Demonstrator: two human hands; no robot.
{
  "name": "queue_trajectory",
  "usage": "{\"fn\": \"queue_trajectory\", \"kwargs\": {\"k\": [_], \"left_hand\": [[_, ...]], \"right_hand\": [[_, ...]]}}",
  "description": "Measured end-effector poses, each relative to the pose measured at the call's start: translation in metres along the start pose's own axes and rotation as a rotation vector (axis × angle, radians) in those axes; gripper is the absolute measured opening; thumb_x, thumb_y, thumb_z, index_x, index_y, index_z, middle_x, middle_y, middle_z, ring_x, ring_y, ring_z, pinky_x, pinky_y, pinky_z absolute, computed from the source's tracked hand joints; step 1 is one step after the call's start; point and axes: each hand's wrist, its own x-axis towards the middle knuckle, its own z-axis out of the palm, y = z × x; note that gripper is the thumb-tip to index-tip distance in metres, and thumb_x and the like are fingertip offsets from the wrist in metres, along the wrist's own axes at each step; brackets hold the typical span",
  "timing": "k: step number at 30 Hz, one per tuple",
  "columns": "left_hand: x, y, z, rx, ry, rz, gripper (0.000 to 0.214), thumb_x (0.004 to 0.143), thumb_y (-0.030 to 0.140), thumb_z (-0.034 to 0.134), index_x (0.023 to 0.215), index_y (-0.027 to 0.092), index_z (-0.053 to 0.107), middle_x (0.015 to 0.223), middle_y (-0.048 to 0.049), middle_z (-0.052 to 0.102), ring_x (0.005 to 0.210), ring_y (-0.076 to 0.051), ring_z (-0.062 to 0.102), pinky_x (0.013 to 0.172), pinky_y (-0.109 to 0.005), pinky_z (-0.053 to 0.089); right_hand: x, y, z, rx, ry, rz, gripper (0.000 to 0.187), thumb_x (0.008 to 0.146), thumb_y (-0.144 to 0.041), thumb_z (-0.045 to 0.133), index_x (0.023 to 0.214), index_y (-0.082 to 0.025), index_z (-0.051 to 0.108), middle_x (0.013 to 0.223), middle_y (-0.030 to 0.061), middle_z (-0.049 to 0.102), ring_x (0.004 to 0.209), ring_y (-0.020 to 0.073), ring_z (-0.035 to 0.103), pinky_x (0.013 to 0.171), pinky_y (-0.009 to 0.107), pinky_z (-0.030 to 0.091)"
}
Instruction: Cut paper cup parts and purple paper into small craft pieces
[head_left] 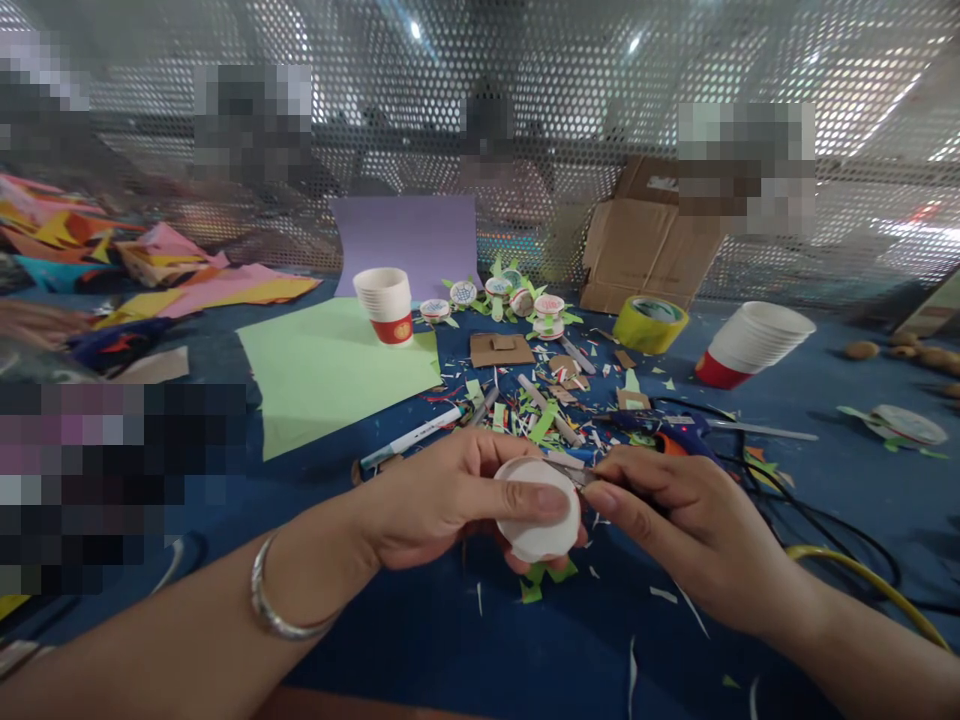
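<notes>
My left hand [442, 495], with a silver bangle on its wrist, is closed around a small white paper cup [537, 520] held bottom-up over the blue table [450, 630]. Green paper bits [544, 578] stick out beneath the cup. My right hand [675, 510] is pinched on a thin metal tool [571, 473], its tip touching the cup's rim. What kind of tool it is I cannot make out.
A green paper sheet [330, 365], a stack of white-and-red cups [385, 303], finished cup flowers [517, 295], yellow tape roll [649, 322], a tipped cup stack [750, 343], pens, paper scraps, a cardboard box [637, 250] and black and yellow cables [840, 540] lie around. Coloured paper piles at left.
</notes>
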Motion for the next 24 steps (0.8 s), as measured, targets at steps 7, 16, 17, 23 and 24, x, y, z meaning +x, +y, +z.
{"fn": "queue_trajectory", "kwargs": {"k": [7, 16, 17, 23, 24], "left_hand": [[-0.0016, 0.0003, 0.0022, 0.019, -0.075, -0.025, 0.014, 0.088, 0.025, 0.072, 0.092, 0.012, 0.075, 0.084, -0.0059, 0.075, 0.069, -0.01, 0.069, 0.053, -0.013, 0.053], [0.0034, -0.0028, 0.0045, 0.058, 0.231, 0.104, 0.024, 0.08, 0.033, 0.079, 0.089, 0.012, 0.071, 0.079, -0.0062, 0.074, 0.072, -0.015, 0.069, 0.058, -0.018, 0.055], [0.004, -0.0032, 0.0035, 0.096, 0.273, 0.133, 0.025, 0.079, 0.033, 0.08, 0.089, 0.012, 0.071, 0.08, -0.0051, 0.073, 0.073, -0.014, 0.068, 0.058, -0.018, 0.054], [0.0007, -0.0062, -0.0007, 0.51, 0.458, 0.305, 0.019, 0.085, 0.035, 0.073, 0.091, 0.017, 0.068, 0.076, 0.0024, 0.062, 0.067, -0.009, 0.058, 0.059, -0.02, 0.05], [-0.0006, -0.0063, -0.0005, 0.579, 0.488, 0.319, 0.019, 0.086, 0.036, 0.071, 0.092, 0.018, 0.068, 0.077, 0.0028, 0.062, 0.067, -0.01, 0.058, 0.059, -0.02, 0.049]], "right_hand": [[0.001, -0.0008, 0.003, 0.045, -0.006, 0.004, 0.046, 0.103, -0.048, 0.045, 0.072, -0.016, 0.059, 0.068, -0.0001, 0.054, 0.061, 0.0081, 0.046, 0.058, 0.023, 0.036], [0.0078, 0.0086, -0.0001, 0.006, 0.212, 0.069, 0.046, 0.1, -0.054, 0.047, 0.074, -0.017, 0.054, 0.062, -0.0032, 0.043, 0.057, 0.0073, 0.036, 0.052, 0.021, 0.031], [0.0068, 0.0085, 0.0004, -0.019, 0.208, 0.068, 0.046, 0.1, -0.054, 0.047, 0.075, -0.017, 0.055, 0.064, -0.0028, 0.045, 0.058, 0.0075, 0.038, 0.053, 0.021, 0.032], [0.0013, 0.0052, 0.0071, -0.154, 0.196, 0.019, 0.039, 0.099, -0.049, 0.053, 0.077, -0.017, 0.056, 0.063, -0.0039, 0.049, 0.057, 0.0067, 0.042, 0.052, 0.02, 0.033], [0.0012, 0.0048, 0.0078, -0.159, 0.197, 0.008, 0.039, 0.099, -0.048, 0.053, 0.076, -0.017, 0.055, 0.062, -0.0041, 0.049, 0.056, 0.0063, 0.042, 0.052, 0.02, 0.033]]}}
